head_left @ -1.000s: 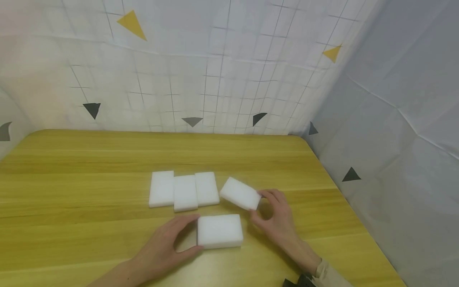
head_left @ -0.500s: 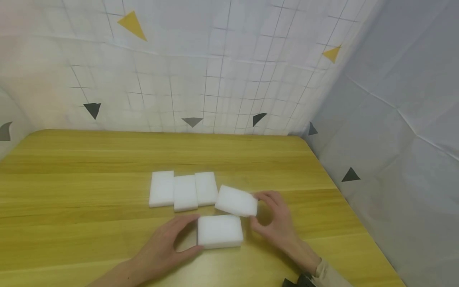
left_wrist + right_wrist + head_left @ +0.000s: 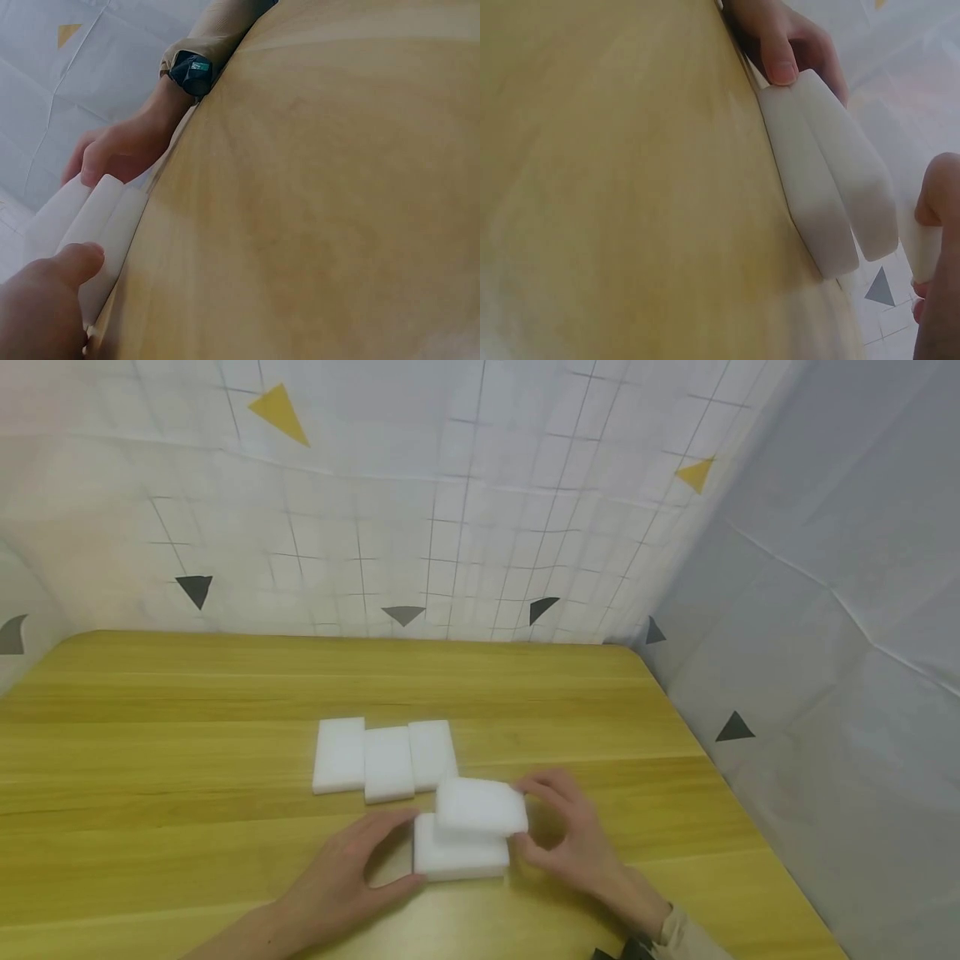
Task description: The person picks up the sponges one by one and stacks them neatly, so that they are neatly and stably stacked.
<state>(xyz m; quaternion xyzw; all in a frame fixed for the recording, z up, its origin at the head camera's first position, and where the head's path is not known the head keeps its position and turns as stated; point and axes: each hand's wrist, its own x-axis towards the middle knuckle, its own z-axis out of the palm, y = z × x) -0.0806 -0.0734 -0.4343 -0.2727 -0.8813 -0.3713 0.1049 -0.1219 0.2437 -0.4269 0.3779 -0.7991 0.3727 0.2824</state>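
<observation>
Between finger and thumb, my right hand pinches the right end of a white block, which looks like a sponge. It hangs over the back part of a small stack of like white sponges. My left hand grips that stack by its left end, thumb at the near side and fingers at the far side. Two layers of the stack show in the right wrist view, the upper one slightly apart from the lower at one end. The left thumb lies against the stack in the left wrist view.
Three more white sponges lie flat side by side behind the stack: a left one, a middle one and a right one. The wooden table ends at a patterned white cloth behind and a grey one at right.
My right hand has brought its sponge leftward and nearer to me, from beside the row to above the stack, and has turned it more level. The left hand has kept its place.
</observation>
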